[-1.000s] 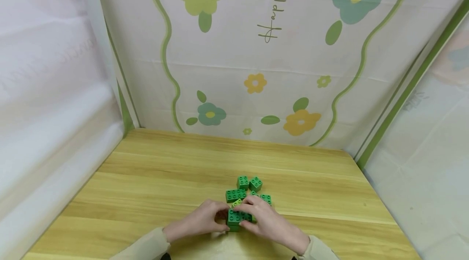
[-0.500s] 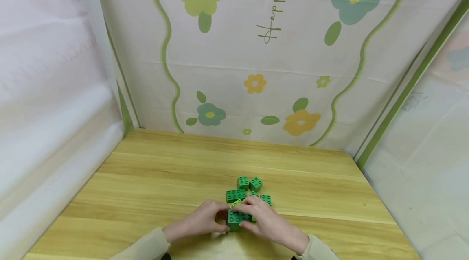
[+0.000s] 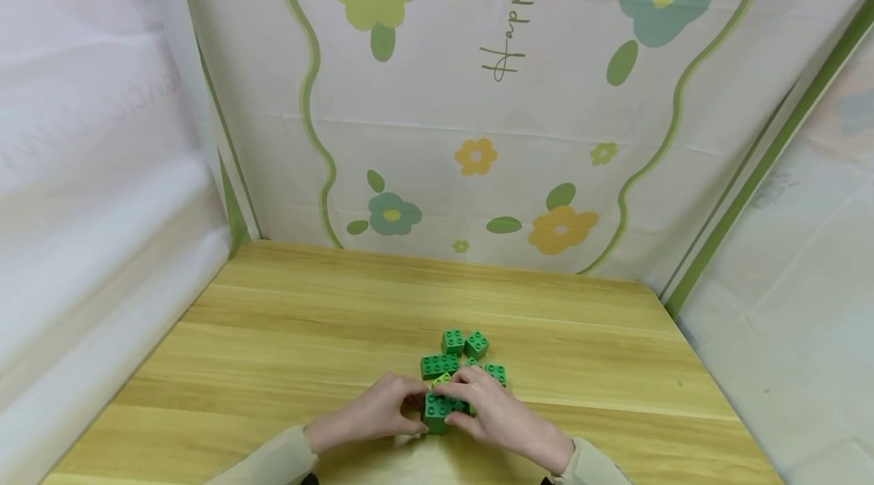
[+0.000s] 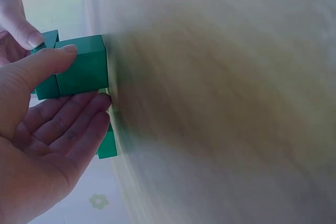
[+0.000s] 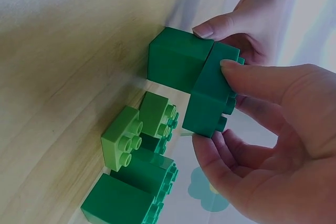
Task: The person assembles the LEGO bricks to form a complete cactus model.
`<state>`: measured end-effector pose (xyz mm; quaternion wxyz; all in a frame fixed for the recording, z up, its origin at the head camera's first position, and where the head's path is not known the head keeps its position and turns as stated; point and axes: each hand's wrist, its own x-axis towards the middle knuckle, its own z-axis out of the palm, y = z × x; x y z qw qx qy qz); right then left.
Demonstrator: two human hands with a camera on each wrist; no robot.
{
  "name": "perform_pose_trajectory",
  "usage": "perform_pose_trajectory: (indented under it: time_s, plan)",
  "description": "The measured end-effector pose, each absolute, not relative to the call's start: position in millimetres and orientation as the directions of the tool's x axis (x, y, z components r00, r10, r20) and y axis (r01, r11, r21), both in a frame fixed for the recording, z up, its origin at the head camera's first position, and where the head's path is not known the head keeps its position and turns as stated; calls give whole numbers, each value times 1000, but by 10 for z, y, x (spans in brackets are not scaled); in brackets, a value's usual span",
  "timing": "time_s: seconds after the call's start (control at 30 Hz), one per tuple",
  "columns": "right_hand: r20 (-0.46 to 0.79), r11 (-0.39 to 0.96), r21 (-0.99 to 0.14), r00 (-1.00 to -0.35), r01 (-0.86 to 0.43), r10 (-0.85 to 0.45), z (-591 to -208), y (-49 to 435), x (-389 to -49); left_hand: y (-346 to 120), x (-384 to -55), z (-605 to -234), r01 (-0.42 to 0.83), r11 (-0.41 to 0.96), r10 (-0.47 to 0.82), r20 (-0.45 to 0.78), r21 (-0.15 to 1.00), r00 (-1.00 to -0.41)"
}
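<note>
Head view: with left hand [image 3: 378, 409] and right hand [image 3: 498, 413] we pinch two stacked, dark-green, studded plastic bricks [image 5: 202, 80] on the yellowish wood-grain table [image 3: 307, 325], well apart from the surface's far edge.

The left fingers [image 4: 80, 129] grip two stacked green blocks [image 4: 84, 69].

At lower centre of the head view, the right hand [image 3: 497, 410] hid part of the held bricks [image 3: 435, 418]; far left, lettering [image 3: 139, 96] was too faint to read. The left wrist view's bench [image 4: 226, 98] was blurred.
</note>
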<state>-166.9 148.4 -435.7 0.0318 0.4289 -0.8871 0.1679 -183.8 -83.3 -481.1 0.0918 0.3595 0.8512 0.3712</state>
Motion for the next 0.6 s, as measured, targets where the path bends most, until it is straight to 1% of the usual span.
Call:
perform_pose_trajectory:
  time_s: [0.27, 0.43, 0.6]
  plan:
    - [209, 578, -266, -631, -772, -747, -4380, 1483, -1679, -835, -1835, -4814, 544, 474, 674, 112, 692, -730]
    - [230, 573, -238, -619, -784, -751, -4394, 1487, -1682, -837, -1832, -4819, 542, 475, 671, 113, 693, -733]
    - [258, 557, -234, -604, -797, -755, -4413, 1502, -1694, -833, -1831, -4823, 541, 477, 670, 111, 692, -734]
